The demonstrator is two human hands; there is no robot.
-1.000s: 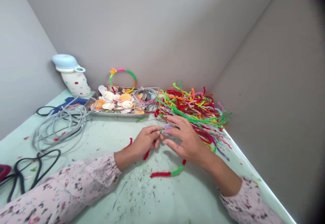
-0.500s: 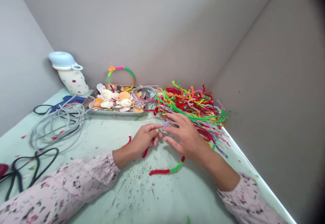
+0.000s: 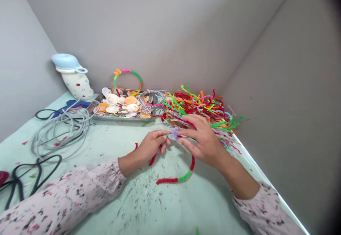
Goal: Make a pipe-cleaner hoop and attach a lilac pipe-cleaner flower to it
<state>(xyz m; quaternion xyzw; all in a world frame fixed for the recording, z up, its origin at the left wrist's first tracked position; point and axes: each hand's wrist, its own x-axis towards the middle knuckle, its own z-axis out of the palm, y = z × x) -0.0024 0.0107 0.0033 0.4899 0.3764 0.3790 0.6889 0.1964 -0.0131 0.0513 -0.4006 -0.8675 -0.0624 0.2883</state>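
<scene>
A curved band wrapped in red and green pipe cleaner (image 3: pixel 185 176) runs up behind my right hand, its red end lying low over the table. On the band, between both hands, sits a small purple pipe-cleaner flower (image 3: pixel 174 133). My left hand (image 3: pixel 154 144) pinches the band at a green bit just left of the flower; red pieces show below and behind that wrist. At the flower's right side, my right hand (image 3: pixel 201 139) has thumb and forefinger closed around the band's red part, the other fingers stretched out. The palm hides part of the band.
Behind my hands, a metal tray (image 3: pixel 119 118) holds shells, with a colourful hoop (image 3: pixel 141 82) standing over it. Loose pipe cleaners (image 3: pixel 202 103) heap at the back right. Left are coiled grey cable (image 3: pixel 61 135), black cord (image 3: pixel 39 172), a blue tool (image 3: pixel 71 104) and a bottle (image 3: pixel 77 82).
My right hand has shifted slightly right, uncovering the purple flower and more of the band's red stretch. Its thumb and forefinger have come closer together. My left hand stays in place.
</scene>
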